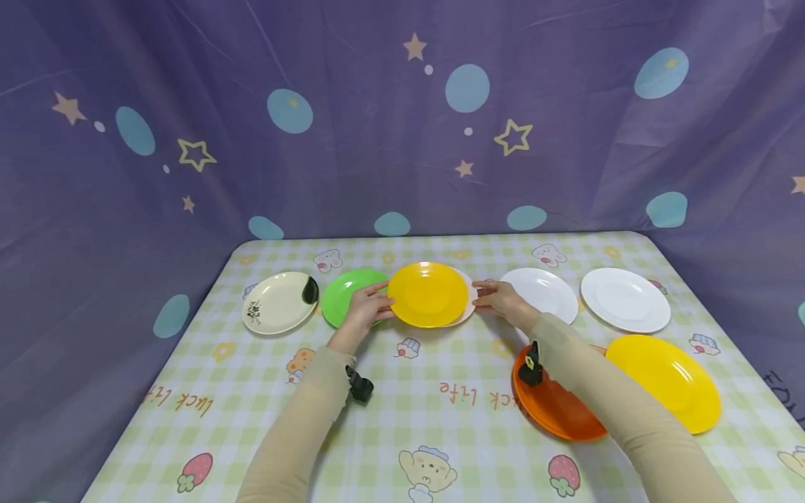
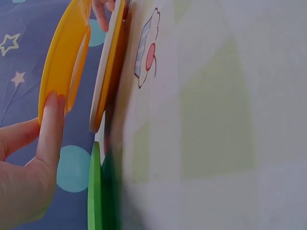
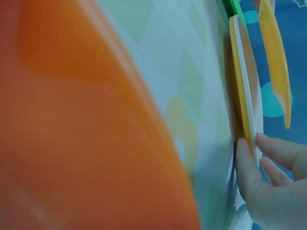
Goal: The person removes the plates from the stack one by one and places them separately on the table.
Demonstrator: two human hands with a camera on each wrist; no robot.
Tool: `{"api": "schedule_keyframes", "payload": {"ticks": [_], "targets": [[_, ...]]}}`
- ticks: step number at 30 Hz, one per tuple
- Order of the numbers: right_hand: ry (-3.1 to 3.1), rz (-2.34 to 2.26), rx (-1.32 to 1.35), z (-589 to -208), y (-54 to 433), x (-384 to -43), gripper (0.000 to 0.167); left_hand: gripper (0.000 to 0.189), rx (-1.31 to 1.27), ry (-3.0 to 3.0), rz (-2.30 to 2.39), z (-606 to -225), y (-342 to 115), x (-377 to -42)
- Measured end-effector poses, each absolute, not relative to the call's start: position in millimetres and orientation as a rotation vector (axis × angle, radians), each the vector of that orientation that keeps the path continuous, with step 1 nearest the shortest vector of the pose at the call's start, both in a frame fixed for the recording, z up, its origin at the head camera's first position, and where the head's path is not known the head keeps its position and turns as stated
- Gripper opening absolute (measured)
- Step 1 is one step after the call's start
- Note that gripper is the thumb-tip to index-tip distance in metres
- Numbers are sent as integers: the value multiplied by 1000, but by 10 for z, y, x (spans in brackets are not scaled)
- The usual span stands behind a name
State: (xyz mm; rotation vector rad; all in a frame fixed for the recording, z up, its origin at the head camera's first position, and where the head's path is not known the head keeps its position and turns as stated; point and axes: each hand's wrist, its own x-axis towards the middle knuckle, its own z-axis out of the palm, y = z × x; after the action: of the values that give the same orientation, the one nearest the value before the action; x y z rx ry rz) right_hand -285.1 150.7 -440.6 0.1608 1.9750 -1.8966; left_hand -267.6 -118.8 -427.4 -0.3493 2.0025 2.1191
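My left hand [image 1: 367, 307] pinches the left rim of a yellow plate [image 1: 428, 295]. In the left wrist view this yellow plate [image 2: 62, 57] is raised, apart from the plates below it. Under it lies a pale pinkish-white plate [image 1: 471, 307], mostly covered in the head view. Beneath the pale plate [image 3: 250, 72], the right wrist view shows another yellow plate [image 3: 239, 86], touching it. My right hand [image 1: 503, 302] grips these two at the right rim, thumb and fingers on opposite sides. A green plate [image 1: 342, 297] lies partly behind my left hand.
A cream plate with a leaf design [image 1: 279, 304] lies at the left. Two white plates, one nearer [image 1: 547, 293] and one farther right [image 1: 625, 300], sit at the back. An orange plate [image 1: 560, 412] and a large yellow plate [image 1: 666, 384] lie near my right forearm on the checked tablecloth [image 1: 251, 433].
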Motion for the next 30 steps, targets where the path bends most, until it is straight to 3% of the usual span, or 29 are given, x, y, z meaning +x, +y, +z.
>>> {"api": "schedule_keyframes", "payload": {"ticks": [20,24,28,30], "targets": [[2031,-1874,179,-4440,1499,-2874,50,47,-291,2042,2162,-4263,-1524,-2508],[1948,-1963,95,-4866,1633,-3156,51,46,-261,2025,2186,-4255,-1626,-2460],[1852,-2033,16,-5558,1857,-3638,48,47,-253,2027,2185,-4229,-1723,-2416],[1869,-2009,54,-5694,1886,-3739,50,48,-275,2032,2178,-4213,-1770,-2401]]}}
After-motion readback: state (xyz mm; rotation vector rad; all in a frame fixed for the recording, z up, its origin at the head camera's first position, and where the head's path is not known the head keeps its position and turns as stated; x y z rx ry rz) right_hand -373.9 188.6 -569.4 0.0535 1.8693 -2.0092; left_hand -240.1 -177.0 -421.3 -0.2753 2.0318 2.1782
